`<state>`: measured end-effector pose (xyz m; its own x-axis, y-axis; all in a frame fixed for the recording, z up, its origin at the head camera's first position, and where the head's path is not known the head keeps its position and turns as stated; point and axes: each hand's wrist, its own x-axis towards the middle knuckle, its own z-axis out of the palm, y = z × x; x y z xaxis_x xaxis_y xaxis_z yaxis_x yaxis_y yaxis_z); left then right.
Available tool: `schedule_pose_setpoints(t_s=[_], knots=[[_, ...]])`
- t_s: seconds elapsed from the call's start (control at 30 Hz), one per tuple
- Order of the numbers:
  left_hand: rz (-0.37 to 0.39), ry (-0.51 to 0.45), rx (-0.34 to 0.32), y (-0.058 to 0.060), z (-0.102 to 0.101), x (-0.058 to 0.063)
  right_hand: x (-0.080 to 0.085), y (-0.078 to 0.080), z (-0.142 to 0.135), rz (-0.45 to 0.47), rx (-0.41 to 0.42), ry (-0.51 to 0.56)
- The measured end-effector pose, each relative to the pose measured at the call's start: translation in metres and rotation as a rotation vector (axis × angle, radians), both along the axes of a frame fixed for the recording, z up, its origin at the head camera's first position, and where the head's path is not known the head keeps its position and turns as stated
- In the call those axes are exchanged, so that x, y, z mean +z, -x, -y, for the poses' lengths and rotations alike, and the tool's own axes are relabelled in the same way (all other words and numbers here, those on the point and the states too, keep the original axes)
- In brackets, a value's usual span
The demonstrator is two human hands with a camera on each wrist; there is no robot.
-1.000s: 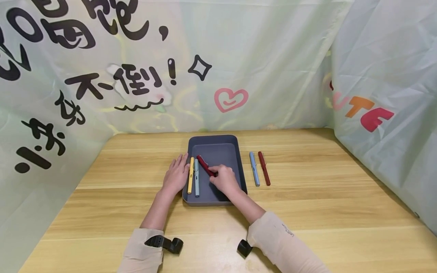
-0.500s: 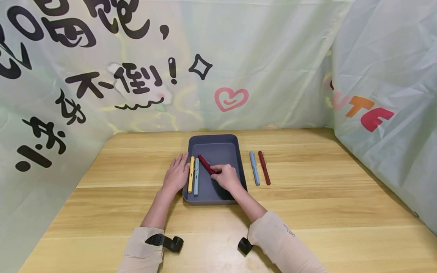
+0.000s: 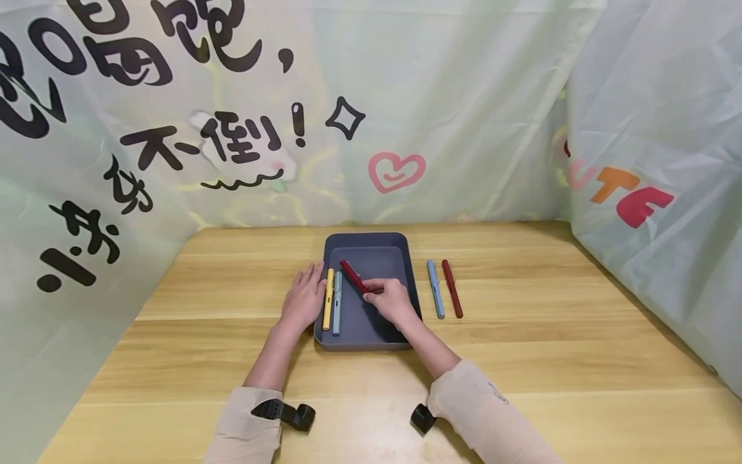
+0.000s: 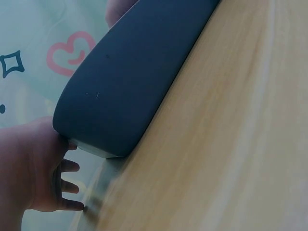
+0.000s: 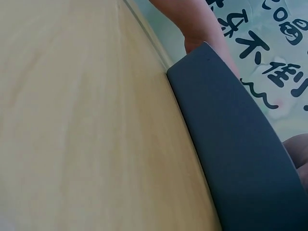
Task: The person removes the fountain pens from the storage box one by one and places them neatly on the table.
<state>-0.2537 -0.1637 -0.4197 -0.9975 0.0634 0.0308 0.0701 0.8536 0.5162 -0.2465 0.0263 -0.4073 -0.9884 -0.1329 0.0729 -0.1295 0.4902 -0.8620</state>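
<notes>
A dark grey tray [image 3: 371, 345] stands on the wooden table, long side pointing away from me. My left hand [image 3: 304, 298] lies along its left wall with the fingers extended; the left wrist view shows the fingers spread beside the tray [image 4: 125, 86]. Over the tray floor, my right hand [image 3: 393, 300] pinches the lower end of a dark red pen [image 3: 351, 276], which slants up to the left. Left of that pen, a yellow pen [image 3: 328, 299] and a grey-blue pen [image 3: 337, 303] lie side by side in the tray. In the right wrist view the tray wall [image 5: 231, 139] hides most of the right hand.
On the table [image 3: 522, 309] right of the tray lie a light blue pen [image 3: 436, 290] and another dark red pen [image 3: 452, 289], nearly parallel. Printed cloth [image 3: 464, 116] hangs behind the table and along both sides. A black wrist camera [image 3: 304, 417] sits by the left sleeve.
My right hand, still pinching the dark red pen, has shifted slightly; the pen's far end has moved a little away from me. My left hand stays by the tray wall. The head view has shifted slightly.
</notes>
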Motion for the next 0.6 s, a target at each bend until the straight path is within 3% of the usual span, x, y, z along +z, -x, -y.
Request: schedule_pose_setpoints(t_s=[0.4,0.6], knots=[[0.001,0.009,0.005,0.001,-0.002,-0.001,0.017,-0.013,-0.017,-0.025,0.029,0.087],[0.000,0.000,0.000,0.000,-0.002,-0.001,0.028,-0.020,-0.031,-0.055,0.020,0.069]])
